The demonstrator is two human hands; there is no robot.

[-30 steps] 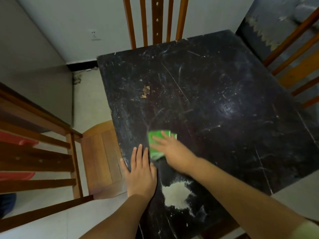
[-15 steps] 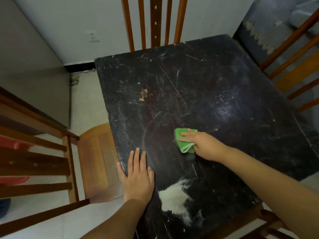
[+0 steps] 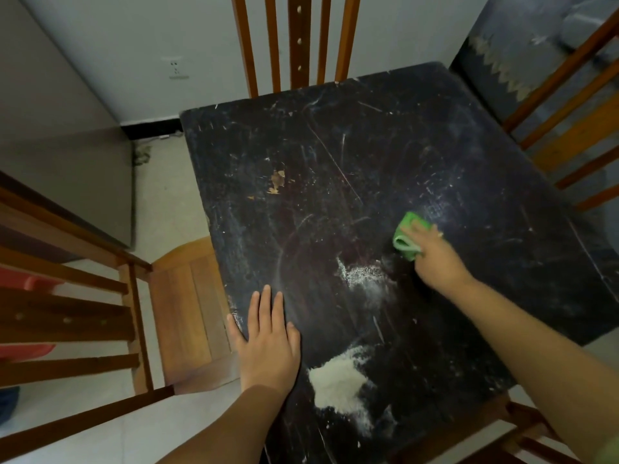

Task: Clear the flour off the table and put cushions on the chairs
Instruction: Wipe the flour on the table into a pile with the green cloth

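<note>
Pressing green cloth (image 3: 409, 236) under curled right hand (image 3: 435, 256); flour pile (image 3: 338, 380) nearer, leftward, beside flat, empty left hand (image 3: 268, 343).

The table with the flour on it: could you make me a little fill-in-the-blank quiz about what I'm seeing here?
1. The right hand presses a cloth whose colour is ____.
2. The left hand lies ____ on the table, holding nothing.
3. The thickest flour pile lies nearest the ____ hand.
4. The wooden chair seat beside the left hand has no ____ on it.

Missing words: green; flat; left; cushion
</note>
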